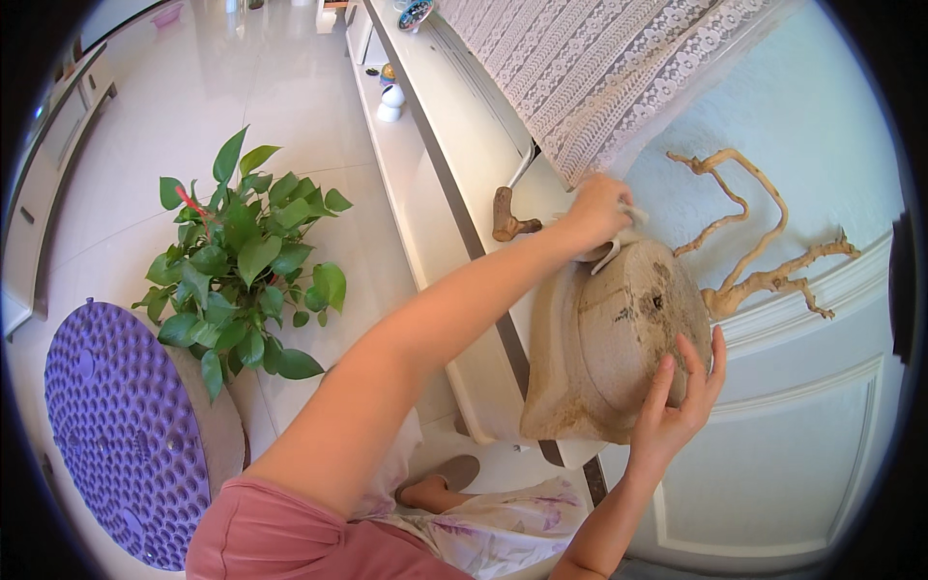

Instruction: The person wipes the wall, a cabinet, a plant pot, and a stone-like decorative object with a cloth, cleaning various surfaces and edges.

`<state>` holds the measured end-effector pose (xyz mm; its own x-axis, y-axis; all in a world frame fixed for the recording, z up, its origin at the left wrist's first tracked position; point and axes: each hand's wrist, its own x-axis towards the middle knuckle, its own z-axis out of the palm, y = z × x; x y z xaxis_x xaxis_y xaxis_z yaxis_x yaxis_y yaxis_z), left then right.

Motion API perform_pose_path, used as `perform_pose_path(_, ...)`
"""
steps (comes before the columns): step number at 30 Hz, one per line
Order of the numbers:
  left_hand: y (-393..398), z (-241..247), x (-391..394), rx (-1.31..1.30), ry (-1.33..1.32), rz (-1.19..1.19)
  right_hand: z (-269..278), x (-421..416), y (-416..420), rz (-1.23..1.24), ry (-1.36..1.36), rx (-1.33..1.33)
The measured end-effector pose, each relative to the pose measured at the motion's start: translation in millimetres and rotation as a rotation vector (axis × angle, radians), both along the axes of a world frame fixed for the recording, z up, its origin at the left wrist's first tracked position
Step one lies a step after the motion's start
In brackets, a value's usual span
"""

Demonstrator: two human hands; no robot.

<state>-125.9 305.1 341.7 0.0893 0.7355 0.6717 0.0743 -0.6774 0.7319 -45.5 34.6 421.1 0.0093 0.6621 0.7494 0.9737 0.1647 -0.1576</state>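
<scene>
A thick beige block, stone by its look [573, 348], lies on the white cabinet top with its round, dark-stained face turned to the right. My left hand [598, 210] grips a pale cloth [612, 254] against the block's far upper edge. Low on the round face is my right hand [674, 399], its fingers spread and its fingertips at or very near the surface. It grasps nothing that I can see. Part of the cloth is hidden under my left hand.
Bare twisted branches [754, 275] reach out close behind the block. On the cabinet [471, 123] lies a short piece of wood [507, 217], beside a lace-covered panel [580, 80]. A leafy potted plant [246, 268] and a purple studded mat [123, 435] are at left.
</scene>
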Motion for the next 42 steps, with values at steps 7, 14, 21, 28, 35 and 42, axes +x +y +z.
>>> perform_pose_path(7, 40.7, 3.5, 29.5, -0.180, 0.583, -0.503, -1.7, -0.3, 8.9, -0.033, 0.036, -0.202)
perform_pose_path(14, 28.0, 23.8, 16.0, -0.167, 0.926, -0.521, -5.4, -12.3, 13.6, -0.080, -0.297, -0.246)
perform_pose_path(21, 10.4, 35.7, 9.2, -0.143, 1.089, -0.361, -17.2, -12.3, 19.7, -0.179, -0.425, -0.192)
perform_pose_path(28, -27.5, 36.2, -25.6, -0.150, 1.099, -0.211, -19.3, -10.2, 19.3, -0.201, -0.428, -0.158)
perform_pose_path(35, -34.0, 74.0, -73.5, -0.099, 1.293, -0.620, -22.2, -9.4, 19.2, -0.189, -0.405, -0.140)
perform_pose_path(42, 1.4, 36.2, -35.5, 0.362, 0.580, 0.001, -21.5, -10.5, 20.1, -0.161, -0.405, -0.119)
